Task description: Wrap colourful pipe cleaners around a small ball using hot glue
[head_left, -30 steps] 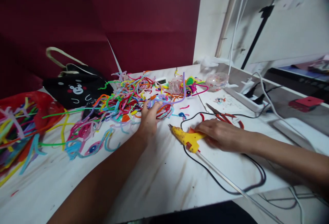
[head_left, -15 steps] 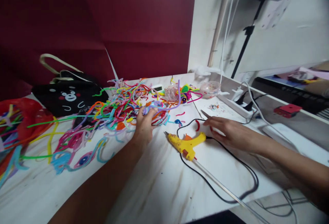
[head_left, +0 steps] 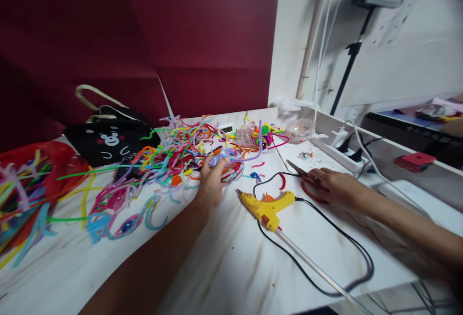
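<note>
My left hand point(head_left: 211, 182) is closed, thumb and fingers pinching a lilac pipe-cleaner piece point(head_left: 223, 156). One long lilac stem runs from it to the right and bends upward. Just behind lies a coil of multicoloured pipe cleaners point(head_left: 235, 171). Over on the right, my right hand point(head_left: 334, 185) grips a pair of scissors point(head_left: 297, 168) by the red handles, blades pointing to the back left. Between my hands lies a yellow hot glue gun point(head_left: 269, 209), its nozzle to the left and a long clear glue stick point(head_left: 311, 259) sticking out of it.
A tangle of pipe cleaners point(head_left: 173, 153) spreads across the table's back left. A red bag point(head_left: 68, 165) of them and a black tote point(head_left: 108, 141) stand further left. The glue gun's black cord point(head_left: 356, 245) loops nearby. A power strip point(head_left: 342, 156) lies along the right-hand edge.
My right hand has closed around the scissors' handles, where before it reached over them. My left hand still holds the lilac piece. The whole view has shifted slightly.
</note>
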The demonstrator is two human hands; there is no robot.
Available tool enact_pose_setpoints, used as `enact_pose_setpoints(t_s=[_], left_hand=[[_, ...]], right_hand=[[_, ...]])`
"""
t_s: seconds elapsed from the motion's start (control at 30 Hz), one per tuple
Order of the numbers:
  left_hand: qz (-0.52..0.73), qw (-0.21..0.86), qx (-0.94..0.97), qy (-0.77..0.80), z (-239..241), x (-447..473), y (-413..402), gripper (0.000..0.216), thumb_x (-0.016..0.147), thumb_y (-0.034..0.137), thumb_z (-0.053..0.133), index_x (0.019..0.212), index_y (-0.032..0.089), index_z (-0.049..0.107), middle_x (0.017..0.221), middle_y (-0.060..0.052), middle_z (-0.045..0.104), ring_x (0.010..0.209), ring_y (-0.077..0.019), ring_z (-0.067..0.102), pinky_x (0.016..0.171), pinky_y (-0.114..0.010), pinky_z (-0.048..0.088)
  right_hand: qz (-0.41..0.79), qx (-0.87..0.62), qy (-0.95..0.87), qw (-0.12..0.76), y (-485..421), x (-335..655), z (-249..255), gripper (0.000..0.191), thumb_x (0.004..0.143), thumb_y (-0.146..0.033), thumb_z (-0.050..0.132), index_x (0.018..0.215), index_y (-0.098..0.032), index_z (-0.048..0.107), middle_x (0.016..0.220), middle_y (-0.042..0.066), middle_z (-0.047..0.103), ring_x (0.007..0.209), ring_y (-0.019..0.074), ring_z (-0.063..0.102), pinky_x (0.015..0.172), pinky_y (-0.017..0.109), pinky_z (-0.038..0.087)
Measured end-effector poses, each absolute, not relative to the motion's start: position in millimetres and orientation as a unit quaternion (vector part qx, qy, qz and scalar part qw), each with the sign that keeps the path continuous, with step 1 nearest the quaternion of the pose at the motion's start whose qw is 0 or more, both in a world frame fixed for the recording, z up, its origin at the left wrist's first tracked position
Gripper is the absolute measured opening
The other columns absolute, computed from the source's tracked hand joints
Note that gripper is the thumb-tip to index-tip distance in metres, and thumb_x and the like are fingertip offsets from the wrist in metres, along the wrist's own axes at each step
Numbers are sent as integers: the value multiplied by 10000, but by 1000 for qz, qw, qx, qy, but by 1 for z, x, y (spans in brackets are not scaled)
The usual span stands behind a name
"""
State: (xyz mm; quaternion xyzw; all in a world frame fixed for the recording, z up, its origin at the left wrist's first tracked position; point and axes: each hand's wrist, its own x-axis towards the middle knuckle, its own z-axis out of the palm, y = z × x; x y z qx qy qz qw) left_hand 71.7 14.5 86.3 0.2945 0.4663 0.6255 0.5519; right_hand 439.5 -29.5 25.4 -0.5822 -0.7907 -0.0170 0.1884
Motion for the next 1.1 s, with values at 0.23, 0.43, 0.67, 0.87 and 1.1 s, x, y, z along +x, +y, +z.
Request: enact_pose_setpoints(t_s=[0.23,0.43,0.67,0.87,1.1], left_hand=[[623,558,303,457,83,67,16,539,772,287,1016,1201,279,690,1070,-32,876,883,-258,860,768,-392,724],[616,595,287,430,82,65,17,506,745,256,1038,1117,258,695,1052,-37,887,924,-268,872,880,-479,767],[598,629,293,402,86,69,7,596,657,335,1091,1113,237,720,1119,-103,880,1091,-380,901,915,-538,775],[579,633,317,405,89,73,0,661,637,415,1121,1135,258,715,1093,-103,875,1139,-418,895,968,-612,767],[577,641,318,394,92,78,-6,650,602,402,1107,1110,256,730,1039,-81,866,1131,-424,887,983,-613,759]], right_hand=[[29,-587,-769,250,-15,455,29,329,841,-211,772,1121,-345,659,608,-24,741,482,284,728,492,353,497],[163,-530,-749,363,-40,454,48,319,1106,-394,694,1421,-353,662,803,25,753,595,243,702,529,358,580],[89,-456,-838,285,-56,391,66,354,1159,-359,596,1400,-283,844,1159,163,898,835,313,870,727,430,722],[22,-417,-862,287,-45,383,51,457,1160,-267,532,1547,-255,774,1191,163,878,900,310,875,790,427,729],[-71,-397,-861,309,-44,376,47,426,1150,-310,547,1516,-283,762,1258,168,861,1024,346,865,873,473,744]])
